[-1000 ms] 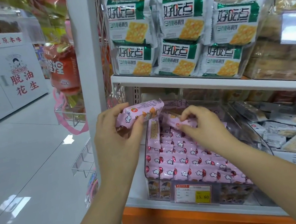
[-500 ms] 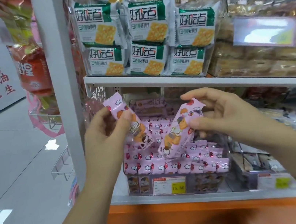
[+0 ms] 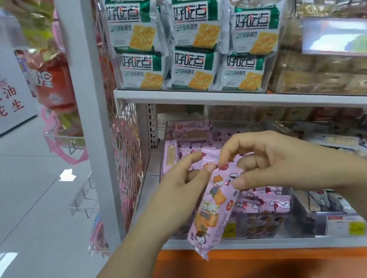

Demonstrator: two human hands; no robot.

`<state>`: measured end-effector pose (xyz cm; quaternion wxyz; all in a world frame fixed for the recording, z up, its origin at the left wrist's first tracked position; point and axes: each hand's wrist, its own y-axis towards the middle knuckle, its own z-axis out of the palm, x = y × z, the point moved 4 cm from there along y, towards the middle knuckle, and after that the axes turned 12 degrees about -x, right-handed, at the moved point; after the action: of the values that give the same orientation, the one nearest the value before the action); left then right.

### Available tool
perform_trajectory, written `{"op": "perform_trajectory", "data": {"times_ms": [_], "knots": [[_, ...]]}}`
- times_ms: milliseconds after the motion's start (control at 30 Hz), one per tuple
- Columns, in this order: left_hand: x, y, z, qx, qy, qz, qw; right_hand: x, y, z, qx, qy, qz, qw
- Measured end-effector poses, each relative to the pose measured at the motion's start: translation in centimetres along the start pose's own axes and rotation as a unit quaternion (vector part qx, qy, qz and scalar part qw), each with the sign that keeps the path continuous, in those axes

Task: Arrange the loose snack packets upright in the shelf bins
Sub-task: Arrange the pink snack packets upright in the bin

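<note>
A long pink snack packet (image 3: 212, 208) hangs tilted in front of the lower shelf, its lower end past the shelf edge. My right hand (image 3: 276, 163) pinches its top end between thumb and fingers. My left hand (image 3: 184, 184) is against the packet's upper left side, thumb tip on its top and fingers curled behind it. Behind the hands stands a clear bin (image 3: 268, 221) filled with several matching pink packets (image 3: 268, 200), mostly in rows. The hands hide the bin's middle.
Green-and-white cracker packs (image 3: 194, 42) fill the shelf above. A white upright post (image 3: 95, 128) and a wire rack (image 3: 84, 201) stand left of the bin. Another clear bin (image 3: 318, 202) sits to the right. The orange base (image 3: 268, 269) runs below, and the aisle floor lies left.
Half a second ago each hand held its own pink packet, apart. Now the hands have come together over one visible packet, lower and in front of the bin.
</note>
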<state>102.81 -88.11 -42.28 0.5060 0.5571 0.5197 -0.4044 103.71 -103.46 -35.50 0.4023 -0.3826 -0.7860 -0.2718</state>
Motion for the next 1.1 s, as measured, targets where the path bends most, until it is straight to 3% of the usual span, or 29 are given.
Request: {"op": "perform_trajectory", "data": {"times_ms": [200, 267, 367, 467, 567, 700, 933, 1100], "knots": [[1.1, -0.4, -0.1, 0.096, -0.106, -0.106, 0.984, -0.1, 0.5, -0.5, -0.021, -0.025, -0.022, 0.999], [0.6, -0.8, 0.0, 0.143, -0.065, -0.084, 0.984, -0.2, 0.7, -0.6, -0.017, -0.053, -0.03, 0.998], [0.2, -0.8, -0.3, 0.152, 0.003, -0.032, 0.988, -0.2, 1.0, -0.5, -0.028, -0.077, -0.038, 0.996], [-0.3, -0.4, -1.5, 0.098, 0.015, 0.002, 0.995, -0.3, 1.7, -0.6, -0.075, -0.044, -0.032, 0.996], [-0.5, 0.3, -3.5, -0.018, 0.013, 0.036, 0.999, -1.2, 3.0, -0.3, -0.127, -0.027, -0.004, 0.992], [0.2, 1.1, -5.9, -0.161, -0.003, 0.045, 0.986, -3.6, 5.8, 2.6, -0.083, -0.121, 0.033, 0.989], [0.6, 1.4, -6.8, -0.215, 0.038, 0.068, 0.974, -5.0, 9.3, 6.2, -0.065, -0.106, 0.026, 0.992], [0.6, 1.5, -7.0, -0.226, 0.042, 0.089, 0.969, -5.4, 10.3, 6.8, -0.137, -0.117, 0.015, 0.983]]}}
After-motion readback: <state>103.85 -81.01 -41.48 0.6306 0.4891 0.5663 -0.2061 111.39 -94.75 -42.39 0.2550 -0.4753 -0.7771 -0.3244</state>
